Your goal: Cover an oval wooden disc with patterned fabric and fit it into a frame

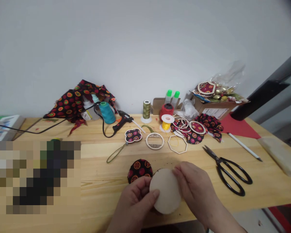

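At the bench's [232,204] near edge, the left hand [135,200] and right hand [196,189] pinch a pale round disc [166,191] between them, the patterned fabric circle [139,170] just behind, nearer the left.

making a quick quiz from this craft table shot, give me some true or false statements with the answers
1. The left hand and the right hand both hold the pale round disc. True.
2. The black scissors lie left of the hands. False: they lie on the table to the right of the hands.
3. A fabric-covered round lies just left of the disc. True.
4. The glue gun is in the right hand. False: it lies near the back of the table, away from both hands.
5. A round wooden lattice piece lies beyond the hands. True.
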### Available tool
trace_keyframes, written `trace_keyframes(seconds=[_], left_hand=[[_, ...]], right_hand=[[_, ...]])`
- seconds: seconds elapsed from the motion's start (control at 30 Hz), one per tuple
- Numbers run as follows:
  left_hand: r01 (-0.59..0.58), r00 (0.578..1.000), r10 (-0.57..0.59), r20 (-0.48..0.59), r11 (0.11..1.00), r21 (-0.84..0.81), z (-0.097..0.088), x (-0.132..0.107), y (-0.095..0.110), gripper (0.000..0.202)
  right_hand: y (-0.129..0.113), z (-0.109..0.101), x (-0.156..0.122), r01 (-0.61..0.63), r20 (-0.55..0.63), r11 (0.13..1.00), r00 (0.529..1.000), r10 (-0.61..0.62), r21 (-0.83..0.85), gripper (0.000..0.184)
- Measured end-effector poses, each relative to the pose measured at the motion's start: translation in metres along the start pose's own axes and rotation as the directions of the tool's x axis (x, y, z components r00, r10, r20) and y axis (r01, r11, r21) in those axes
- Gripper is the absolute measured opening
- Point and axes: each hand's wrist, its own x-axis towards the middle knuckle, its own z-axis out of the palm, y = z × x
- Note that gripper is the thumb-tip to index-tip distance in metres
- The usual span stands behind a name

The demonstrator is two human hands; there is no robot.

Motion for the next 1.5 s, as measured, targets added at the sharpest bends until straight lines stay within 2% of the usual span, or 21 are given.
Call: trace_keyframes(seconds=[0.17, 0.37, 0.5, 0.67, 0.77, 0.87, 0.97, 1.07, 1.2, 1.33, 1.43, 1.5], left_hand=[[0.009, 1.000, -0.008, -0.030, 1.000, 0.021, 0.004, -0.002, 0.003, 0.024], [0.006, 0.995, -0.006, -0.096, 1.000, 0.003, 0.004, -0.004, 0.005, 0.023], [-0.013, 0.991, 0.015, -0.131, 1.000, 0.011, 0.003, -0.002, 0.006, 0.024], [-0.071, 0.981, 0.088, -0.174, 0.992, 0.104, 0.004, -0.001, 0.006, 0.022], [-0.124, 0.971, 0.155, -0.185, 0.978, 0.168, 0.005, -0.002, 0.007, 0.022], [-0.177, 0.958, 0.211, -0.193, 0.967, 0.183, 0.007, -0.005, 0.007, 0.025], [-0.246, 0.952, 0.266, -0.152, 0.959, 0.139, 0.008, -0.007, 0.003, 0.034], [-0.243, 0.953, 0.266, -0.147, 0.957, 0.158, 0.007, -0.008, -0.003, 0.043], [-0.240, 0.940, 0.297, -0.169, 0.926, 0.292, 0.004, -0.006, -0.008, 0.042], [-0.270, 0.926, 0.342, -0.162, 0.897, 0.349, 0.003, -0.004, -0.010, 0.044], [-0.284, 0.912, 0.364, -0.189, 0.893, 0.349, 0.003, -0.004, -0.012, 0.043], [-0.267, 0.916, 0.343, -0.209, 0.909, 0.319, 0.004, -0.004, -0.011, 0.043]], right_hand=[[-0.001, 0.005, -0.003, -0.151, 0.076, 0.986, 0.986, 0.146, 0.070, 0.035], [0.005, 0.006, 0.002, -0.208, -0.052, 0.975, 0.976, 0.212, 0.084, 0.033], [0.008, 0.000, 0.001, -0.336, 0.059, 0.907, 0.941, 0.332, 0.253, 0.036], [0.003, -0.001, -0.004, -0.394, 0.192, 0.840, 0.919, 0.345, 0.374, 0.033], [0.002, 0.000, -0.005, -0.370, 0.244, 0.848, 0.924, 0.294, 0.379, 0.027], [0.001, 0.000, -0.006, -0.329, 0.245, 0.882, 0.935, 0.255, 0.337, 0.031], [-0.001, -0.001, -0.006, -0.290, 0.249, 0.910, 0.943, 0.219, 0.297, 0.035], [-0.005, 0.001, -0.007, -0.227, 0.241, 0.949, 0.955, 0.172, 0.220, 0.029], [-0.007, 0.013, -0.013, -0.074, 0.142, 0.997, 0.987, 0.071, 0.017, 0.027], [-0.005, 0.027, -0.020, 0.061, 0.009, 0.988, 0.998, -0.060, -0.143, 0.024], [-0.005, 0.031, -0.022, 0.078, -0.017, 0.981, 0.996, -0.083, -0.177, 0.023], [-0.005, 0.029, -0.021, 0.038, -0.017, 0.987, 0.999, -0.041, -0.154, 0.025]])
